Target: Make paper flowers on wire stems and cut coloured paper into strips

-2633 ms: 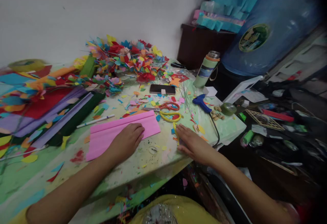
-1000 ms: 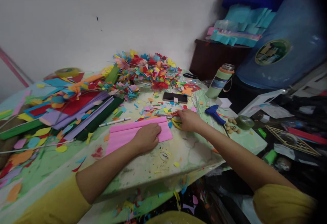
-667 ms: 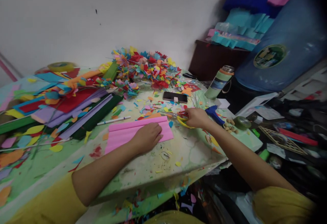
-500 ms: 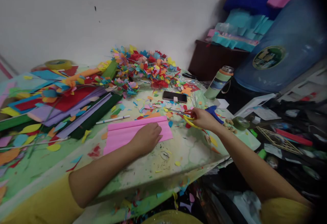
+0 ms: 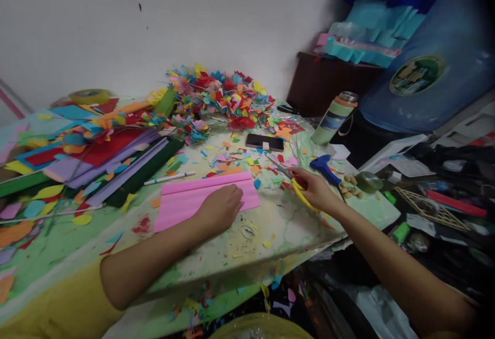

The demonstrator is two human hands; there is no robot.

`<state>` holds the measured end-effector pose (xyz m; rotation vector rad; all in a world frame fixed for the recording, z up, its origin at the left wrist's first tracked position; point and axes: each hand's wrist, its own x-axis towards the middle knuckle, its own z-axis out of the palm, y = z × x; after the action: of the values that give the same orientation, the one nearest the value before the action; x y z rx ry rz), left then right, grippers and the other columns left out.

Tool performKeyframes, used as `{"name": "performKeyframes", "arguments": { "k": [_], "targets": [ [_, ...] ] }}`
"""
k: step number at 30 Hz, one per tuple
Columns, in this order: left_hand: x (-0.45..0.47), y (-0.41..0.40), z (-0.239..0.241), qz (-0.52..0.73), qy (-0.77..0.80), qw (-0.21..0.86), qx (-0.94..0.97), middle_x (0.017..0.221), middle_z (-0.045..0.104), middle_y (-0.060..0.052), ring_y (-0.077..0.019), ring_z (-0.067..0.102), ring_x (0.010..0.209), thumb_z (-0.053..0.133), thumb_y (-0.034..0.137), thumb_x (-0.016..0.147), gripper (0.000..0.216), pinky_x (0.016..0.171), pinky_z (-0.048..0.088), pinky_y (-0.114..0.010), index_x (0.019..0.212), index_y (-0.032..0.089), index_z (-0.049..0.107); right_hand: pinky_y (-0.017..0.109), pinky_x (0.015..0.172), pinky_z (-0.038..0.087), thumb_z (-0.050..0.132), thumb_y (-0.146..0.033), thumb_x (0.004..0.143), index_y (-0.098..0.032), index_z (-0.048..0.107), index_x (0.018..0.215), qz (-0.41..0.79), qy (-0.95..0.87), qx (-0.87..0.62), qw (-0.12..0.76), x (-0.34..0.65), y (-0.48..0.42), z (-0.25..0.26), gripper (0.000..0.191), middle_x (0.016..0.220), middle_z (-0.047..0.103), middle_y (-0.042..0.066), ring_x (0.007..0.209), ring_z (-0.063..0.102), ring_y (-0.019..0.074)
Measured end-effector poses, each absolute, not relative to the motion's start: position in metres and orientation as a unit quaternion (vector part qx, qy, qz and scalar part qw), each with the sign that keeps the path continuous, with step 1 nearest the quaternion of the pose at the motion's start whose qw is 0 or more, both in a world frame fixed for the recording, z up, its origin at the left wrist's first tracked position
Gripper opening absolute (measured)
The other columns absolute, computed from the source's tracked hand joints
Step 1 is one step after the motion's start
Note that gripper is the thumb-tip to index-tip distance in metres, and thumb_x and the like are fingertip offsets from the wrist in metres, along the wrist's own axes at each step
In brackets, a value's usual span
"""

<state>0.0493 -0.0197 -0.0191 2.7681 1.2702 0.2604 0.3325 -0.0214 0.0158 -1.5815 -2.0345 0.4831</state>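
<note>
A sheet of pink crepe paper (image 5: pixel 181 207) lies on the table, its far edge folded over in a strip. My left hand (image 5: pixel 221 207) rests on its right part, fingers curled down and drawn together against it; the fingertips are partly hidden. To the right, my right hand (image 5: pixel 314 189) is closed around the yellow handles of a pair of scissors (image 5: pixel 288 173). The blades point away and to the left, over scattered paper scraps. Just beyond that hand lies a blue glue gun (image 5: pixel 326 168).
A phone (image 5: pixel 265 142) and a green bottle (image 5: pixel 334 118) stand farther back. Paper flowers (image 5: pixel 224 97) are heaped by the wall. A white pen (image 5: pixel 170 178) and rolled dark green paper (image 5: pixel 147 171) lie left. A tape roll (image 5: pixel 369 182) sits near the right edge.
My right hand has picked the scissors up from among the things beside the glue gun and shifted slightly right, blades turned more away. My left hand stays on the pink paper. The view has tilted slightly.
</note>
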Motion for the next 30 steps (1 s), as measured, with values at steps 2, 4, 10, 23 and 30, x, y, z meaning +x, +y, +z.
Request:
{"name": "performKeyframes", "arguments": {
  "k": [2,4,10,23,30],
  "targets": [
    [0.049,-0.019,-0.019,0.094,0.421,0.059,0.9,0.089,0.06,-0.01,-0.0229,0.056,0.086,0.037,0.03,0.094,0.023,0.076,0.045,-0.036,0.09,0.016,0.055,0.025,0.055,0.038,0.053,-0.034,0.08,-0.015,0.058,0.119,0.164,-0.766,-0.575,0.236,0.332,-0.028,0.016,0.044,0.075,0.062,0.003,0.061,0.051,0.0144],
    [0.048,-0.019,-0.018,0.099,0.427,0.075,0.896,0.089,0.061,-0.009,-0.0227,0.057,0.086,0.038,0.03,0.093,0.021,0.076,0.045,-0.036,0.089,0.017,0.054,0.025,0.056,0.038,0.055,-0.03,0.077,-0.017,0.06,0.115,0.148,-0.782,-0.571,0.202,0.334,-0.033,0.014,0.04,0.075,0.062,0.002,0.062,0.052,0.0147],
    [0.049,-0.018,-0.018,0.112,0.442,0.097,0.885,0.086,0.06,-0.008,-0.0226,0.055,0.082,0.041,0.034,0.091,0.022,0.072,0.043,-0.036,0.083,0.017,0.053,0.031,0.073,0.043,0.065,-0.048,0.074,-0.021,0.058,0.118,0.107,-0.825,-0.543,0.114,0.339,-0.041,0.008,0.053,0.102,0.068,0.007,0.087,0.061,0.0236],
    [0.042,-0.015,-0.02,0.181,0.439,0.211,0.854,0.092,0.063,-0.007,-0.0203,0.058,0.083,0.045,0.032,0.089,0.023,0.072,0.046,-0.034,0.105,0.018,0.052,0.038,0.082,0.041,0.063,-0.063,0.072,-0.021,0.058,0.118,0.103,-0.896,-0.431,0.018,0.344,-0.03,0.016,0.063,0.098,0.063,0.011,0.093,0.057,0.0276],
    [0.042,-0.013,-0.02,0.176,0.432,0.217,0.857,0.104,0.065,-0.009,-0.0218,0.06,0.096,0.044,0.032,0.09,0.027,0.084,0.048,-0.037,0.111,0.018,0.055,0.035,0.076,0.041,0.062,-0.064,0.072,-0.023,0.059,0.117,0.082,-0.912,-0.402,-0.005,0.333,-0.021,0.02,0.061,0.097,0.064,0.01,0.092,0.057,0.0274]
  ]
}}
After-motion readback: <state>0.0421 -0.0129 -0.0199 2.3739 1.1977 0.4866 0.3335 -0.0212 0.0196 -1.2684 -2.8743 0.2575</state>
